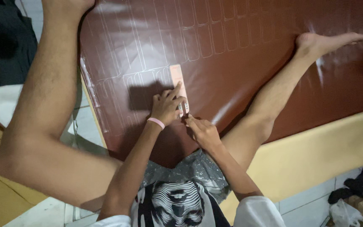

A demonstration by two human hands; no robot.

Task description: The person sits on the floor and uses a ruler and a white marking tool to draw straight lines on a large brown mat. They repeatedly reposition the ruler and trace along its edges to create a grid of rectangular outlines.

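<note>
A large brown sheet (240, 63) lies flat, marked with rows of traced rounded-rectangle outlines. On it rests a narrow pink rectangular template (176, 75). My left hand (167, 108), with a pink band at the wrist, presses the template's near end down, index finger stretched along it. My right hand (202, 131) sits just right of it, fingers pinched on what looks like a small pen (185, 108) at the template's lower corner. The hands almost touch.
My bare legs spread over the sheet, the left knee (17, 155) at the left, the right foot (328, 42) far right. A yellow sheet (316, 155) lies under the brown one. Dark cloth and bags (358, 193) sit at the lower right on the tiled floor.
</note>
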